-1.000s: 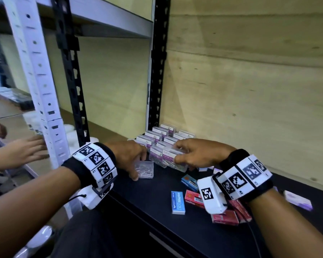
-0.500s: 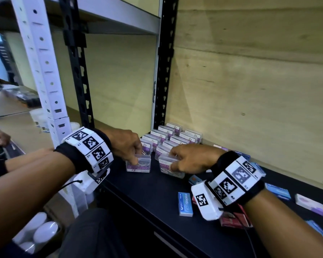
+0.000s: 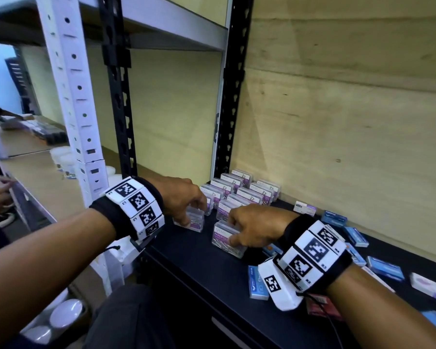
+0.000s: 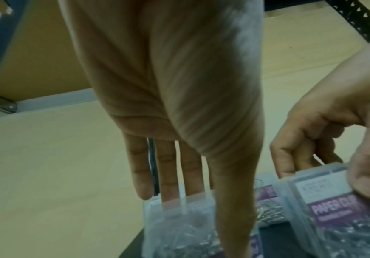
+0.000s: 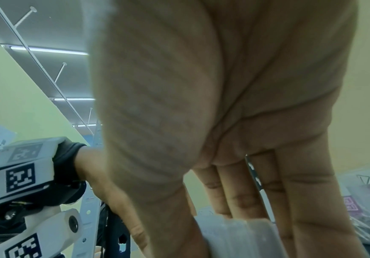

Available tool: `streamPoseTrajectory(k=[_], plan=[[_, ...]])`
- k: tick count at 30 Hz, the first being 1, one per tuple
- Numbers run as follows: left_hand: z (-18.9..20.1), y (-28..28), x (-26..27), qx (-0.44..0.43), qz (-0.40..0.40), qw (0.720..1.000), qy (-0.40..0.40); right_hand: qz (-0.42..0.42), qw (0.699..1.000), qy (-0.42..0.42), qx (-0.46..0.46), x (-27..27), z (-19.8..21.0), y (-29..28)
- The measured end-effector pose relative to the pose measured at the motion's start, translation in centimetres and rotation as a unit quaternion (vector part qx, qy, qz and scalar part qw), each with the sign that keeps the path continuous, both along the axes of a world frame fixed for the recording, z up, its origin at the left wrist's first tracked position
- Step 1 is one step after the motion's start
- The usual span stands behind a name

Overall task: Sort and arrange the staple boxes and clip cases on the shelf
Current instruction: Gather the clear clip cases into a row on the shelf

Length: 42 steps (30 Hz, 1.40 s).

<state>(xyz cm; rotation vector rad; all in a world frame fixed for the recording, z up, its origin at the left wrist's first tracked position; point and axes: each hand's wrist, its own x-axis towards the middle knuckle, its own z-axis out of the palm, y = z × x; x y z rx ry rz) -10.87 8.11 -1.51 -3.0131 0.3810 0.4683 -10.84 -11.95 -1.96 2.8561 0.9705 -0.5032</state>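
Head view, shelf (image 3: pixel 202 280): black, holds all the boxes and cases.
Clip rows (image 3: pixel 239 190): clear cases standing tight together at the back left corner, by the black post (image 3: pixel 228 96).
Staple boxes (image 3: pixel 385 269): blue ones lying loose on the right side, one more (image 3: pixel 258 285) at the front by the right wrist, a red one (image 3: pixel 322 308) half hidden under that wrist.
Right hand (image 3: pixel 256 231): fingers curled over the top of a clip case (image 3: pixel 225 244), thumb on the front face; case upright on the shelf, just in front of the rows.
Left hand (image 3: pixel 184 200): fingers down behind another clip case (image 3: pixel 193 221), thumb in front, pinching it; case on the shelf, left of the first one, near the rows.
Step now, as a guess: standing both cases up as a new front row.
Doing it well: keep each case upright, label facing out, slide back till touching the row, sides lined up, no gap.
Watch out: hard push could knock the back rows over; lids could pop and spill clips.
Left to do: staple boxes not yet sorted.
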Motion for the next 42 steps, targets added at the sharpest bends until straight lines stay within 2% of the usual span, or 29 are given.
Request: streamPoseTrajectory(k=[6, 11, 18, 21, 26, 31, 37, 42], plan=[[0.5, -0.5, -0.1, 0.003, -0.019, 1.0, -0.011, -0.002, 1.0, 0.005, 0.018, 0.0, 0.0, -0.4], [1.3, -0.1, -0.3, -0.045, 0.017, 0.999, -0.011, -0.007, 1.0, 0.009, 0.024, 0.0, 0.0, -0.7], [0.5, 0.7, -0.1, -0.109, 0.052, 0.993, -0.013, -0.01, 1.0, 0.008, 0.026, -0.3, 0.3, -0.6], [0.6, 0.9, 0.0, -0.092, 0.078, 0.993, -0.004, -0.017, 0.999, 0.013, 0.037, -0.5, 0.4, -0.5], [1.2, 0.6, 0.0, 0.049, 0.096, 0.994, -0.013, -0.014, 0.998, 0.005, 0.056, -0.6, 1.2, -0.6], [1.2, -0.4, 0.0, 0.124, 0.107, 0.986, -0.025, -0.018, 0.996, 0.004, 0.083, -0.5, 1.2, -1.1], [0.6, -0.9, 0.2, 0.149, 0.092, 0.984, -0.042, -0.009, 0.995, -0.006, 0.095, -0.7, 1.0, -1.3], [0.6, -0.6, 0.5, 0.083, 0.08, 0.992, -0.042, -0.01, 0.994, -0.004, 0.106, -1.0, 1.1, -1.7]])
